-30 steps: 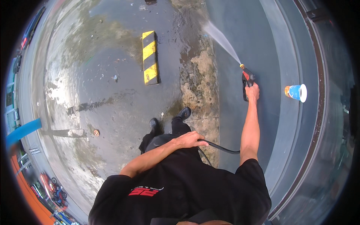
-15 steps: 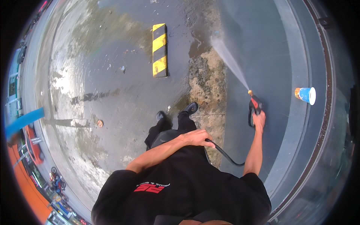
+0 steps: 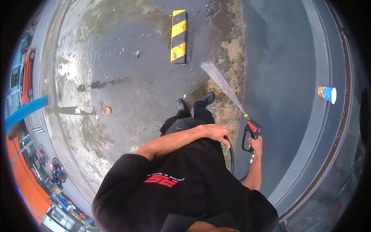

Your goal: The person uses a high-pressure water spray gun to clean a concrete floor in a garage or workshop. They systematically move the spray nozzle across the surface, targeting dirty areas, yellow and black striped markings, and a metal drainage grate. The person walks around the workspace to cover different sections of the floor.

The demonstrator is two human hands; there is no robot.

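Observation:
A black and red pressure-washer gun (image 3: 252,130) with a brass nozzle tip is gripped by my right hand (image 3: 255,143). From the nozzle a white water jet (image 3: 222,81) fans out to the upper left, toward the stained concrete strip. In front of my waist my left hand (image 3: 219,133) is closed around a black hose (image 3: 232,156), which loops down and back up to the gun's handle. Both my feet, in dark shoes (image 3: 209,98), stand on wet concrete left of the jet.
A yellow-and-black striped wheel stop (image 3: 178,37) lies ahead on the wet ground. To the right, a blue and orange paper cup (image 3: 327,94) rests on the grey ledge (image 3: 282,62), beside a dark metal track. A small orange round cap (image 3: 108,110) sits at left; a street with vehicles lies beyond.
The gun has come lower and closer to my body, and its jet now lands nearer my feet. My left hand, still on the hose, has shifted slightly right in view.

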